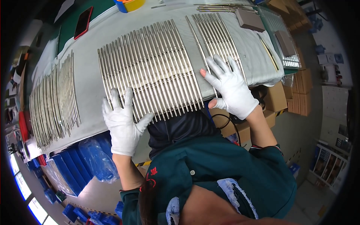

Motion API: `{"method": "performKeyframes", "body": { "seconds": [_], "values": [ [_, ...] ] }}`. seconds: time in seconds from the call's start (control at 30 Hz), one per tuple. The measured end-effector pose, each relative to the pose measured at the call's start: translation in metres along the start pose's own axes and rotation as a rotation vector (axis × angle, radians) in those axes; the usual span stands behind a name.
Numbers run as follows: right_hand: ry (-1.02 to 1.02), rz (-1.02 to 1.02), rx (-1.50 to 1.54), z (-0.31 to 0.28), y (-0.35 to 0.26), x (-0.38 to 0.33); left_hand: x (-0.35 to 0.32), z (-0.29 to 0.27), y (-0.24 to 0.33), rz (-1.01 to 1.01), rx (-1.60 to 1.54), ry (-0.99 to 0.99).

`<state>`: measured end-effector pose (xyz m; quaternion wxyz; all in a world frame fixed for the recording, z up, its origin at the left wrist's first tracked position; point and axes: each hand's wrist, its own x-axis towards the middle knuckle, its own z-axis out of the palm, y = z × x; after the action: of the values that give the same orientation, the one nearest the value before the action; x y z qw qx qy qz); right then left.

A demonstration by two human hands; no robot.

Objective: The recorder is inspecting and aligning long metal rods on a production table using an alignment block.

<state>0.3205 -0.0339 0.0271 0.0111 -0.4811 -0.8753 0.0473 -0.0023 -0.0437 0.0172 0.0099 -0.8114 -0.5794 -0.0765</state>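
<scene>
Both hands wear white gloves and neither is closed on anything. The left hand (125,122) lies with its fingers spread over the lower left corner of the middle row of metal rods (150,71), thumb stretched along their near ends. The right hand (233,86) is also spread, its fingers over the near part of the right-hand row of rods (217,35); two bare fingertips (213,104) poke out of its glove, beside a single rod (196,36) that lies slightly apart at that row's left edge. All these rods rest side by side on the cloth-covered surface (88,90) — and a third row (56,103) lies at the far left, well apart from the middle one. Toward the back are a red-edged phone (83,23), a blue-and-yellow roll of tape (129,5) and a grey-brown block (250,20).
</scene>
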Motion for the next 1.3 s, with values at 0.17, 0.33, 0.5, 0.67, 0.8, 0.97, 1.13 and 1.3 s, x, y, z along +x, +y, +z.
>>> {"method": "performKeyframes", "body": {
  "seconds": [0.17, 0.33, 0.5, 0.67, 0.8, 0.97, 1.13, 1.3],
  "values": [
    [0.051, 0.136, 0.053, 0.003, 0.015, -0.013, -0.001, -0.001, -0.001, -0.009, -0.006, 0.005],
    [0.052, 0.208, 0.017, 0.002, 0.029, -0.024, -0.001, 0.001, 0.000, -0.019, -0.046, 0.010],
    [0.093, 0.247, -0.036, -0.008, 0.013, -0.014, 0.000, 0.002, 0.002, -0.030, -0.040, 0.020],
    [0.014, -0.167, 0.094, 0.001, -0.046, 0.032, -0.002, 0.005, 0.000, -0.037, -0.039, 0.041],
    [0.049, -0.291, 0.215, 0.002, -0.077, 0.053, 0.000, 0.004, 0.002, -0.043, -0.060, 0.034],
    [0.026, -0.237, 0.150, 0.007, -0.075, 0.054, -0.001, 0.005, 0.003, -0.053, -0.070, 0.031],
    [0.042, -0.205, 0.099, 0.007, -0.054, 0.039, -0.001, 0.004, 0.005, -0.058, -0.088, 0.047],
    [0.041, -0.127, 0.075, 0.009, -0.039, 0.023, -0.002, 0.004, 0.005, -0.064, -0.063, 0.055]
  ]
}}
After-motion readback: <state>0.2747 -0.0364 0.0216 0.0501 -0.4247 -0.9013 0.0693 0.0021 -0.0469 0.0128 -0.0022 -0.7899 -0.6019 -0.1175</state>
